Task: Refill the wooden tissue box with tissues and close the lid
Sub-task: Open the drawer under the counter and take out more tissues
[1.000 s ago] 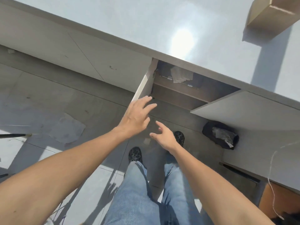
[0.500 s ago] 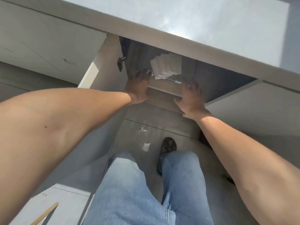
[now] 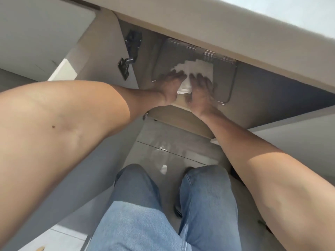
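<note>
Both hands reach into the open cabinet: the left hand [image 3: 169,86] and right hand [image 3: 200,89] lie flat with fingers spread, flanking white tissues [image 3: 194,68] on a metal-rimmed holder [image 3: 223,77]. Fetching tissues appears underway; gripping them likely follows. The wooden box is unseen; no writing legible.

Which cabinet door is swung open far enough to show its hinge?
The left door: its black hinge is exposed beside the left hand. The right door shows none.
</note>
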